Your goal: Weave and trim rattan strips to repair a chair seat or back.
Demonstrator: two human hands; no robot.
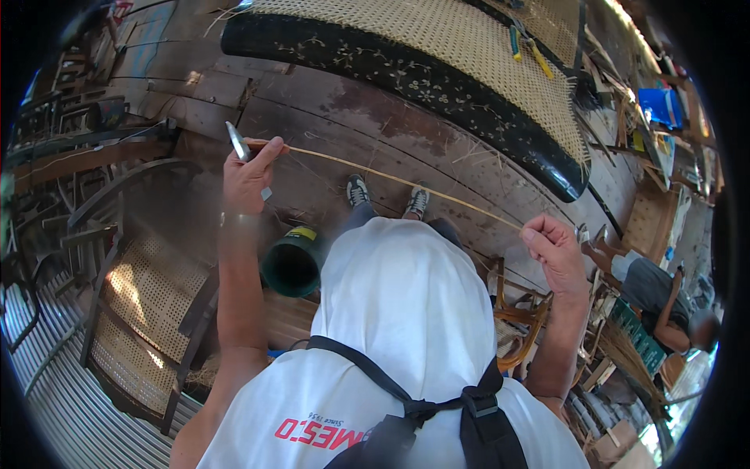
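Observation:
A long, thin rattan strip (406, 184) stretches taut between my two hands, sloping down toward the right. My left hand (248, 184) is closed around its left end and around a short tool with a shiny metal blade (237, 142); the exact kind of blade is unclear. Between thumb and finger, my right hand (556, 248) pinches the other end. Beyond the strip lies a black, flower-patterned wooden frame (422, 82) with a woven cane panel (437, 31) on it. Loose cane ends stick out along its right edge.
Yellow-handled pliers (539, 61) rest on the cane panel. A dark green bucket (291, 267) stands beside my left forearm. Cane-panelled furniture (141, 309) crowds the left side. At right, another person (652, 289) sits near bundled strips and wood pieces. Scraps litter the plank floor (305, 102).

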